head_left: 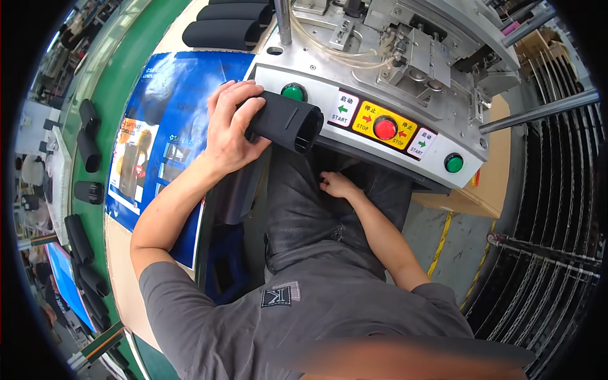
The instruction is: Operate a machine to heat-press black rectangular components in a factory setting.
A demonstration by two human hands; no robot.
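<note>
My left hand (234, 126) is closed around a black ribbed plastic housing (278, 120), a hollow tube with rounded corners. Its open end points right, and a narrow slot runs along its upper face. The housing is held above the front edge of a grey control panel (392, 136), just beside the left green button (294, 93). Down in my lap, my right hand (339, 184) rests against my dark trousers, its fingers loosely bent and a little apart, with nothing visible in them.
Behind the panel stands a metal press fixture (405, 57) with clear air hoses. The panel carries a red stop button (386, 128) and a right green button (453, 163). More black housings (221, 34) lie at the back left, beyond a blue printed sheet (164, 95). A wire rack (538, 272) stands right.
</note>
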